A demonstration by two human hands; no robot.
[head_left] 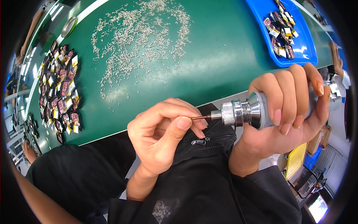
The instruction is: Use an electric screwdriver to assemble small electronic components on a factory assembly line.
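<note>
An electric screwdriver [257, 110] with a grey body and a knurled silver collar lies level in my right hand [287, 108], whose fingers wrap round it. Its thin bit [203, 117] points left. My left hand [160, 130] pinches the bit's tip between thumb and forefinger; whether a screw sits there is hidden. Both hands are over my lap, just off the near edge of the green table [209, 59]. Beyond them, many small silver screws [130, 41] lie scattered across the tabletop.
Left on the table is a dense cluster of small black modules [59, 89] with white and yellow parts. A blue tray [302, 56] at the far right holds similar pieces. A round dish [69, 27] stands at the far left. Other people's arms show at both sides.
</note>
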